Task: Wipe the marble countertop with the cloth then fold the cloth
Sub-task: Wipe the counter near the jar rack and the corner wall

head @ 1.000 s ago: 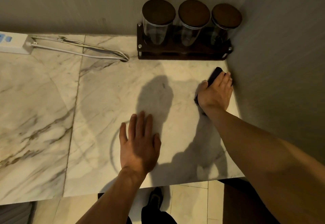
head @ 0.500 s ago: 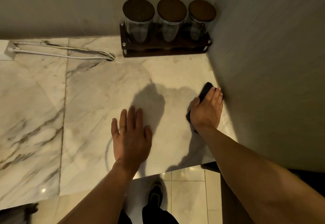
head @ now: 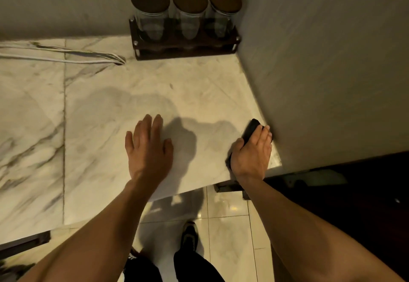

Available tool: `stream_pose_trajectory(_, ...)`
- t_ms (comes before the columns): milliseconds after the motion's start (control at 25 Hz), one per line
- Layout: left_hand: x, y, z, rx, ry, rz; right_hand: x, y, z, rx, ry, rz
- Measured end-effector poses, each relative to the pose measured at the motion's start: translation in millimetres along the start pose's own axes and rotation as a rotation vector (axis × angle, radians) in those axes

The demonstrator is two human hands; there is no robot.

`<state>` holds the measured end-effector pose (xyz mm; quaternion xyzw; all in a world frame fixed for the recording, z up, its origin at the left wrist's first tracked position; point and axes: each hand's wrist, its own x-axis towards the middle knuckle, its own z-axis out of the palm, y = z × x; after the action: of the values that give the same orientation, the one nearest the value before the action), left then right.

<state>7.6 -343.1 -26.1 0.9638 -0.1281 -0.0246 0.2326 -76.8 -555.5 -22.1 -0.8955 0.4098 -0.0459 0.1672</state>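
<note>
A white marble countertop (head: 93,126) with grey veins fills the middle of the view. My right hand (head: 252,155) presses a dark cloth (head: 251,130) flat on the marble near the front right corner, right against the side wall. Only the cloth's far end and a sliver by my thumb show; the rest is under my palm. My left hand (head: 148,146) lies flat on the marble to the left, fingers slightly apart, holding nothing.
A dark wooden rack (head: 186,47) with three lidded glass jars (head: 189,14) stands in the back corner. White cables (head: 66,57) run along the back left. The side wall (head: 321,71) bounds the counter on the right. Tiled floor (head: 225,219) and my shoes lie below the front edge.
My right hand has drawn the cloth along the side wall from near the jar rack toward the front edge. The left hand stayed flat on the marble.
</note>
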Motion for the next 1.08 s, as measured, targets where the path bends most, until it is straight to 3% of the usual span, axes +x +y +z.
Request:
stream_pose_trajectory(520, -43.8, 3.8, -13.3, -0.107, 0.043, 0.084, -32.8, 32.6, -3.8, 0.08, 0.056, 0.03)
stream_pose_trajectory(680, -60.9, 12.2, -22.4, -0.113, -0.002, 0.109, -47.5, 37.3, -8.4, 0.233, 0.085, 0.084)
stream_pose_trajectory(800, -71.6, 25.9, -22.9, -0.121, -0.044, 0.175, -62.4, 36.0, -24.4, 0.518, 0.063, 0.296)
stream_pose_trajectory(920, -74.6, 48.3, -27.6, -0.227, -0.102, 0.214, -78.6, 30.3, -45.6, 1.126, -0.03, 0.613)
stream_pose_trajectory(1000, -74.6, 67.2, -33.8, -0.347, -0.176, 0.193, -89.2, 29.9, -59.8, 1.453, -0.17, 0.784)
stream_pose_trajectory(1080, -71.8, 80.9, -39.3, -0.429, -0.316, 0.133, -103.1, 29.1, -75.5, 1.591, -0.376, 0.894)
